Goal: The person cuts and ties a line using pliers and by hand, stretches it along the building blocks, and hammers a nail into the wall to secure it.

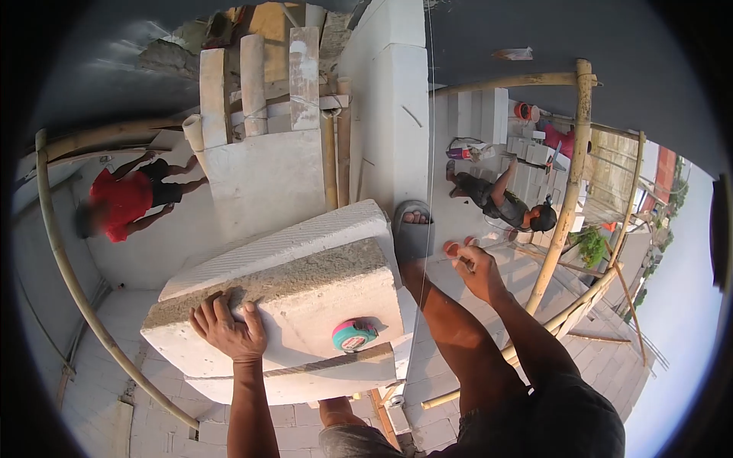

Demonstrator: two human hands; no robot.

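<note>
A large white lightweight concrete block (321,294) lies in front of me, its upper edge rough and grey. My left hand (229,328) grips this edge with the fingers bent over it. On the block's white face sits a teal and pink tape measure (353,335), apart from both hands. More white blocks (275,256) lie against it, behind and below. My right hand (477,275) is raised above my bent leg, its fingers curled in a pinch; whether they hold anything small is hidden. My sandalled foot (414,229) rests beside the white block wall (393,114).
A thin string line (432,99) runs along the wall. Bamboo scaffold poles (561,206) stand at both sides, with a drop below. One person in red (122,195) is at lower left; another person (508,200) is down right, near stacked blocks (527,145).
</note>
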